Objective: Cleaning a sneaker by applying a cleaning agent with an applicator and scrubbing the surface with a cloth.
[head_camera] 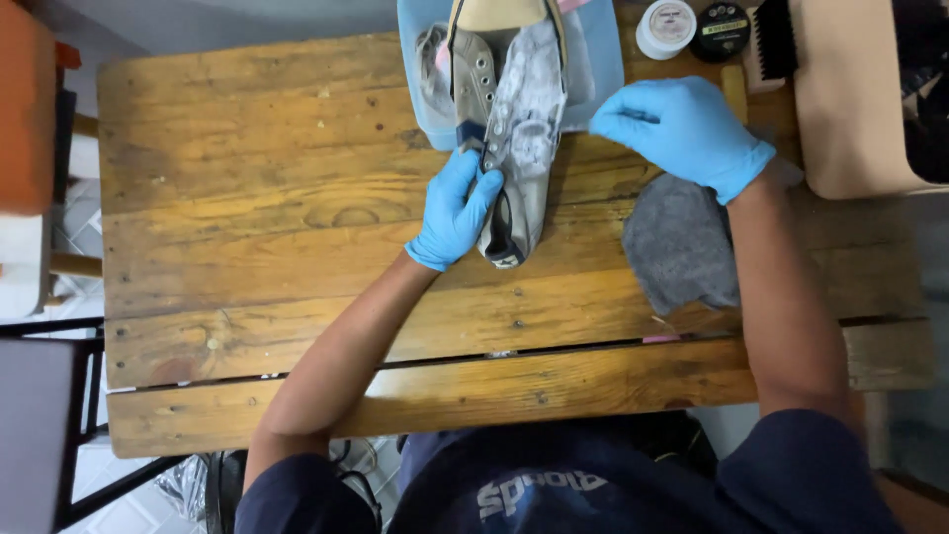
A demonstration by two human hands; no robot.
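A wide plank table point(297, 297) of worn, knotted wood fills the view, and at its far edge sits a pale blue plastic tub point(603, 69) with a grey canvas shoe point(519, 129) lying partly in it, toe end over the tub and heel end resting on the boards toward the person. The shoe's upper is smeared with white lather, so the step in hand looks like the scrubbing or soaping stage of cleaning it, with wiping not yet done. To the right of the shoe a grey cloth point(680, 245) lies flat on the table, partly under the right forearm, and beyond it, at the table's far right, stand a small white-lidded jar point(666, 27), a dark round tin point(720, 30) and a brush point(774, 42) beside a tan box point(850, 99). The left hand point(457, 210), in a blue glove, is closed around the shoe's side near the heel, thumb on top, steadying it. The gloved right hand point(682, 129) hovers just right of the shoe with fingers drawn together in a pinch; whether it holds anything small I cannot tell. A next move would likely call for keeping the shoe pinned while the free hand works the lather or takes up the cloth
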